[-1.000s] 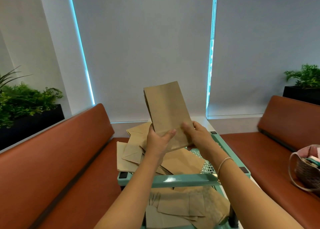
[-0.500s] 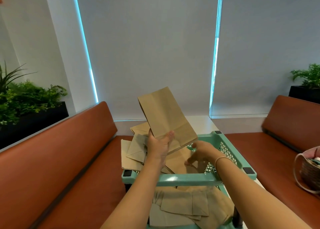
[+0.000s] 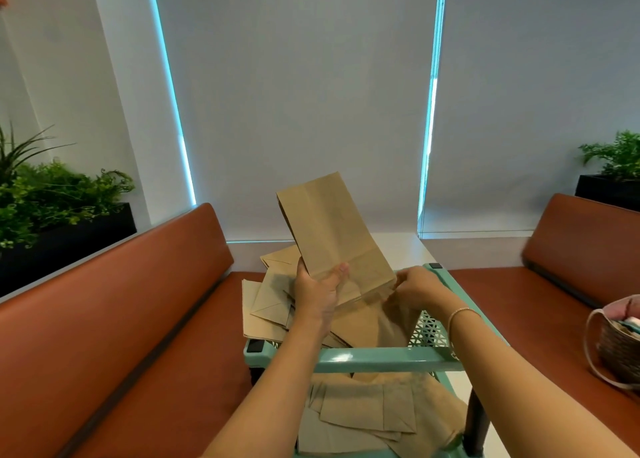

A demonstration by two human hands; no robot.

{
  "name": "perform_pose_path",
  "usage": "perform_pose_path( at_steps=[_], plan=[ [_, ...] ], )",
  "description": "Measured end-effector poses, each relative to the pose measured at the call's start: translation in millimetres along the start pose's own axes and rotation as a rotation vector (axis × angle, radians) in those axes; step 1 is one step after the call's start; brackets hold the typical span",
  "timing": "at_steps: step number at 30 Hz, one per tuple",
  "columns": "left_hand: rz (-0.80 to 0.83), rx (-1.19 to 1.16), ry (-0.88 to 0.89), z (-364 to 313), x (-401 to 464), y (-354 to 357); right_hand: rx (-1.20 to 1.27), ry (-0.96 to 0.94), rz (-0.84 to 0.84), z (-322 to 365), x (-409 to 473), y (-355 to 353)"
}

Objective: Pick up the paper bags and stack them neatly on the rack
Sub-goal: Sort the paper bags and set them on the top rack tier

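Observation:
A flat brown paper bag (image 3: 329, 229) stands tilted above the rack, its top leaning away to the left. My left hand (image 3: 317, 293) grips its lower left edge, thumb on the front. My right hand (image 3: 414, 289) pinches its lower right corner. Beneath them a loose pile of paper bags (image 3: 273, 314) lies scattered on the top shelf of the mint-green plastic rack (image 3: 377, 359). More bags (image 3: 374, 412) lie on the lower shelf.
Brown padded benches run along the left (image 3: 114, 319) and the right (image 3: 540, 305). A woven basket (image 3: 620, 346) sits on the right bench. Planters with green plants stand behind both benches. A white table top (image 3: 398, 246) lies beyond the rack.
My right hand left the held bag, dipped toward the pile, then came back up to the bag's lower right corner. The left hand kept hold of the bag, which tilted left.

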State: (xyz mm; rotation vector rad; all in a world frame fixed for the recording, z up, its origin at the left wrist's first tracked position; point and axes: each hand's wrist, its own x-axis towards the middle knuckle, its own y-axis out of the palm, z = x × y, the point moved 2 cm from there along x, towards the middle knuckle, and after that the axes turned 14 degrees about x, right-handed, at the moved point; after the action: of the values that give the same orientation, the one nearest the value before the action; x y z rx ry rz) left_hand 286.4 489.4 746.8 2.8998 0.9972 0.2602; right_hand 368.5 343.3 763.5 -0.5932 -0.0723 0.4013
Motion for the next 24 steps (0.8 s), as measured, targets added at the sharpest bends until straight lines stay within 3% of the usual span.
perform_pose_path(
  at_steps=[6,13,17,20,24],
  plan=[
    [0.014,-0.006,-0.027,-2.3,-3.2,-1.3,0.387,-0.022,-0.032,9.3,-5.8,-27.8],
    [0.020,-0.020,-0.012,-4.6,-3.9,-0.2,0.733,-0.335,-0.538,35.1,-10.0,-58.8],
    [0.052,-0.018,-0.023,-6.2,-5.7,-0.1,0.929,-0.514,-0.450,51.5,-23.6,-54.7],
    [0.117,0.007,-0.100,-7.6,-9.7,2.7,0.973,-0.523,-0.329,49.7,-22.8,-51.0],
    [0.122,-0.061,-0.289,-10.6,-13.7,4.9,0.654,-0.490,-0.303,36.4,-11.6,-48.4]
  ],
)
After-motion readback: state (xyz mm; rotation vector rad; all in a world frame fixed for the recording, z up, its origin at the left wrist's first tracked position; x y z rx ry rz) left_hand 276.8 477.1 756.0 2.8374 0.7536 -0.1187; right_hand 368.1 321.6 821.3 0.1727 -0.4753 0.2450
